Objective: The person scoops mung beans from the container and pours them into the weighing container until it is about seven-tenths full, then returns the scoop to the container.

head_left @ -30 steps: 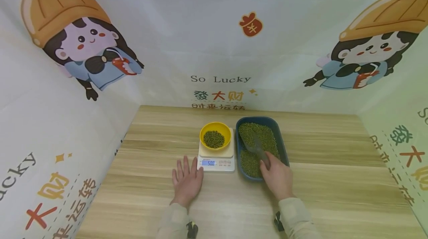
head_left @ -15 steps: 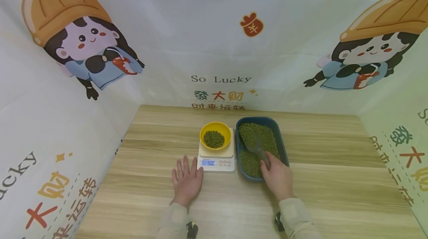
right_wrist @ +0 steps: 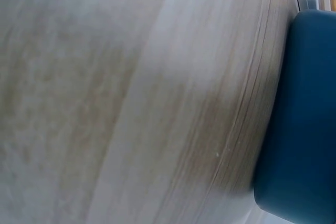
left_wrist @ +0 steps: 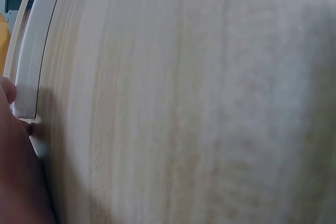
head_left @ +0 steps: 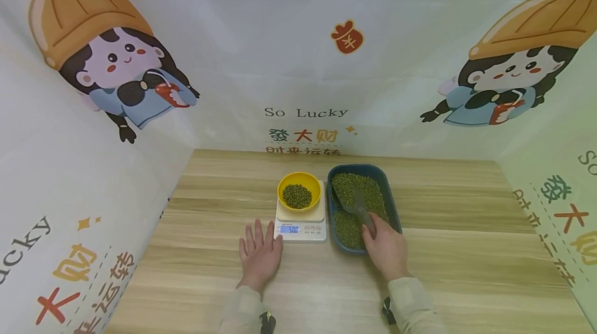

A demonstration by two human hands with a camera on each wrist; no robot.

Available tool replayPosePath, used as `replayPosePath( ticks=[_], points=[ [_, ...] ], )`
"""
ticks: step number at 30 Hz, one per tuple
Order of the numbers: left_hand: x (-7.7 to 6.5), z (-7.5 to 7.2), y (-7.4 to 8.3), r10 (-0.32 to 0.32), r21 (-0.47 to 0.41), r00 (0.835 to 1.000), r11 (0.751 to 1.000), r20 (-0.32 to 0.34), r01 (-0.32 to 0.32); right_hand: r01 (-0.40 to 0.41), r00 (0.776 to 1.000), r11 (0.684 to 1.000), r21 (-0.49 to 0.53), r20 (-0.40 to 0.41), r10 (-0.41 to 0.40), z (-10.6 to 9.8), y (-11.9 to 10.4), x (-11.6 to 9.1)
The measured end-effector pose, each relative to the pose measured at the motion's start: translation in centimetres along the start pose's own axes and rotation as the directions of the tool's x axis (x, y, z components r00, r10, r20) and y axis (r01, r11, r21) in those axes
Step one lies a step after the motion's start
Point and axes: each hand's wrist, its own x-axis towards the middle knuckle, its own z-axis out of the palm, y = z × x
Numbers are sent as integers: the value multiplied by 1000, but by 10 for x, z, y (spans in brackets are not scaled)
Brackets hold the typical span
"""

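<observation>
My right hand (head_left: 386, 248) grips the handle of a dark grey scoop (head_left: 358, 209), whose blade lies among green mung beans (head_left: 370, 189) in a blue tub (head_left: 395, 214). In the right wrist view only the outer wall of the tub (right_wrist: 302, 124) shows, not the hand. Flat on the table, my left hand (head_left: 261, 261) has its fingers spread, with the thumb at the front left corner of a white kitchen scale (head_left: 300, 234). The scale's display reads 50.0. On its platform stands a yellow bowl (head_left: 318, 191) with a small heap of mung beans (head_left: 297, 196).
The scale and the tub stand side by side with a narrow gap between them on a wood-grain table (head_left: 448, 251). Printed white cloth (head_left: 224, 64) walls in the back and both sides. Cuffs and dark wrist straps show at the bottom.
The head view has shifted very slightly. Both hands, the scoop, the bowl and the 50.0 reading stay as they were.
</observation>
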Motion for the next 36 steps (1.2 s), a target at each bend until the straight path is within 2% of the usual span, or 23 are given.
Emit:
replayPosePath(
  ticks=[12,22,36],
  points=[
    [1,1,0,5,11,1000,1000,-27,-5,25,998,1000,8,-53,-24,2,3,0],
    [1,1,-1,1,11,1000,1000,-22,-1,39,996,999,14,-77,-38,3,3,-1],
    [4,6,-5,-9,24,1000,1000,-8,9,17,997,999,31,-77,-15,4,4,-2]
  ],
)
